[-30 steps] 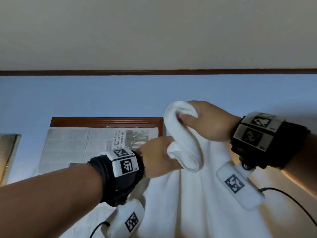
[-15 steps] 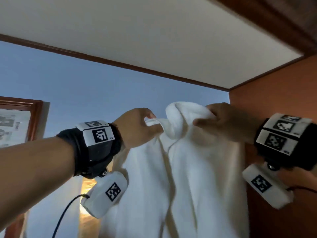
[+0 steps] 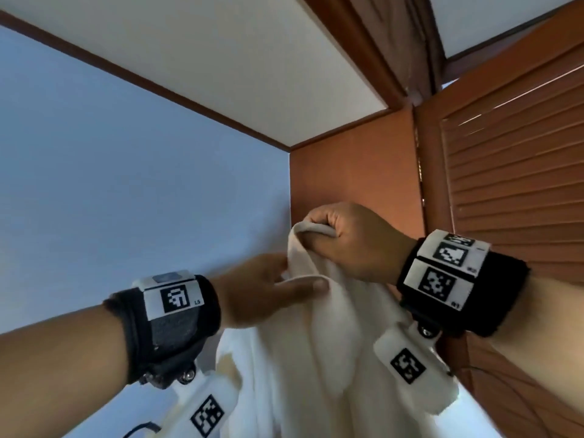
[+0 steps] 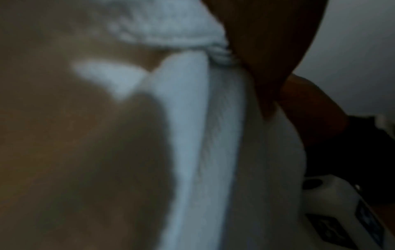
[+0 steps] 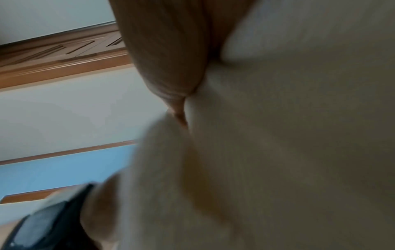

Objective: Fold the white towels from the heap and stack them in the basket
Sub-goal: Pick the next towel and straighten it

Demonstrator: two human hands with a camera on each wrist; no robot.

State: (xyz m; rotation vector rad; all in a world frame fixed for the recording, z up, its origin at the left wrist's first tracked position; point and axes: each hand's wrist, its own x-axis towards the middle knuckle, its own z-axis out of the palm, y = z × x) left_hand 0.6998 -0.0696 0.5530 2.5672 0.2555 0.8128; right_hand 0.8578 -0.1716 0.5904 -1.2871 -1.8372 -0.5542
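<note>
While it hangs, one towel [image 3: 319,358] – two hands gripping

- The head view is evenly, softly lit and fairly sharp; the straight wooden ceiling trim [image 3: 202,109] bows from wide-angle distortion.
- Below that trim, the hanging white terry towel [image 3: 303,368] glows warm cream, brightest at its lower right edge.
- The left wrist view is dim, grainy and heavily blurred; the towel [image 4: 188,135] reads bluish-grey.
- The right wrist view is brighter, but the towel [image 5: 278,152] is smeared out of focus.
</note>
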